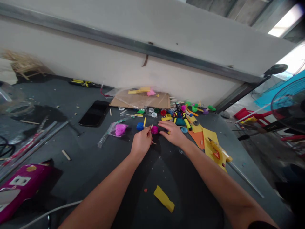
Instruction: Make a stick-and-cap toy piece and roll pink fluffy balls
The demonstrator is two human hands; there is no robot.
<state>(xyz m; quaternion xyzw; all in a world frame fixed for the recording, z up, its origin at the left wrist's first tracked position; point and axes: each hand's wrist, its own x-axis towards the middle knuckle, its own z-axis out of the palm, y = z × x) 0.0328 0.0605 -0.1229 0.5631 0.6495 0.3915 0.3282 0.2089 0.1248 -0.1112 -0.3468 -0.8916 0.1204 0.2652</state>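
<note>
My left hand (141, 140) is closed in a pinch, with the ends of a thin pale stick (154, 143) showing by its fingertips. Just right of those fingertips sits a small magenta lump (154, 129) that looks like modelling clay. My right hand (174, 133) lies on the other side of the lump, its fingers apart and nothing visible in them. Behind my left hand is a blue bottle cap (140, 126) with a short yellow stick (144, 122) upright beside it. A pink clay lump in a clear plastic bag (119, 129) lies farther left.
A black phone (94, 113) lies left of the bag. Coloured caps and cutters crowd the back right, near a yellow glue gun (218, 152) on paper sheets. A cardboard piece (140, 99) lies by the wall. A yellow paper strip (164, 198) is in front.
</note>
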